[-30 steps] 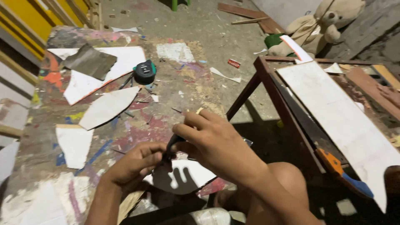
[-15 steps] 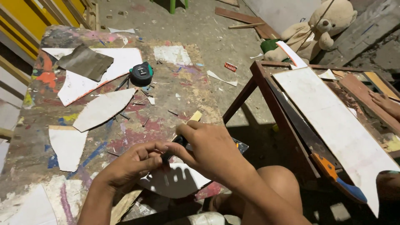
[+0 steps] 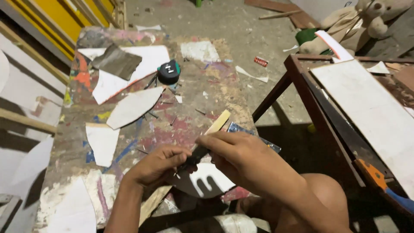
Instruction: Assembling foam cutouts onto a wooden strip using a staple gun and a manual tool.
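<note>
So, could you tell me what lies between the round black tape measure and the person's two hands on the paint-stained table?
Head view: scattered dark nails and stained tabletop lie there.

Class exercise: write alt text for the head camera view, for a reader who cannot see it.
Two bare hands, left hand and right hand, pinch a small dark tool over a white curved cut-out piece on a paint-splattered wooden workbench. White leaf-shaped offcuts and a round black tape measure lie farther back.
</note>
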